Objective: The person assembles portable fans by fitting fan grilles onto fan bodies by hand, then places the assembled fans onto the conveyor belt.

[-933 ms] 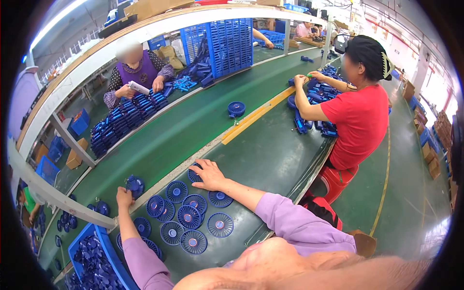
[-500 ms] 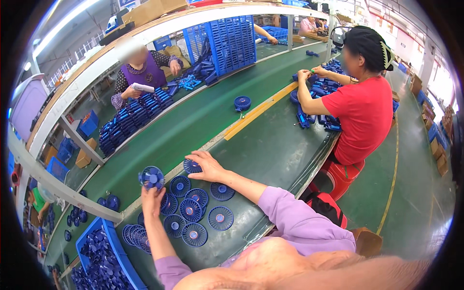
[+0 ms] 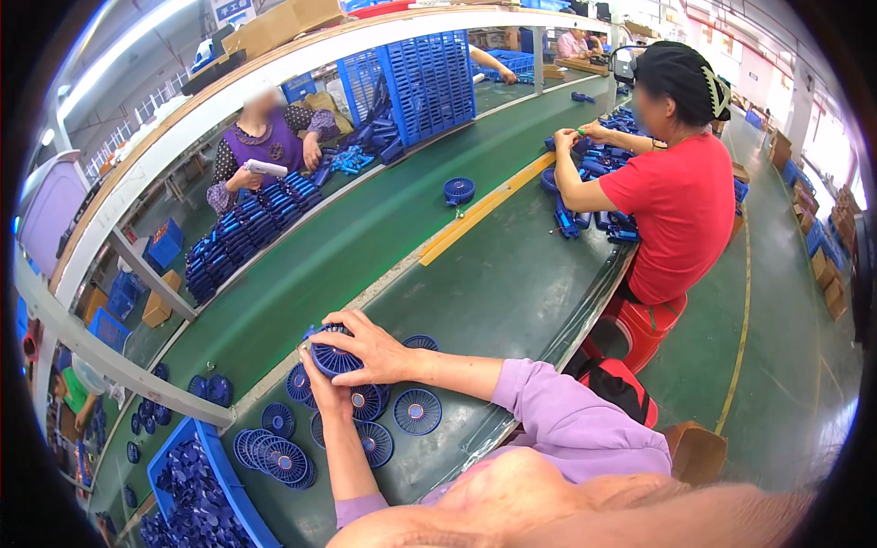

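My left hand [image 3: 325, 387] grips a small blue fan head [image 3: 322, 331] from below, above the near end of the green work surface. From the right, my right hand [image 3: 378, 351] closes over the same piece, its fingers around a round blue fan grille [image 3: 334, 359] lying against the fan head. Whether the two are locked together I cannot tell. Under and around my hands lie several loose round grilles, among them a flat one [image 3: 417, 412] right of my left forearm and an overlapping row [image 3: 284, 460] on its left.
A blue crate [image 3: 212, 475] full of small blue fan blades stands at lower left. The green conveyor belt [image 3: 301, 315] runs past, carrying a fan head [image 3: 459, 191]. A red-shirted co-worker [image 3: 678, 215] sits right; another person in purple [image 3: 265, 142] faces across. A white post [image 3: 119, 342] rises at left.
My right hand has brought a grille from the surface to the fan head in my left hand. Both hands now meet on it. My left hand has shifted right.
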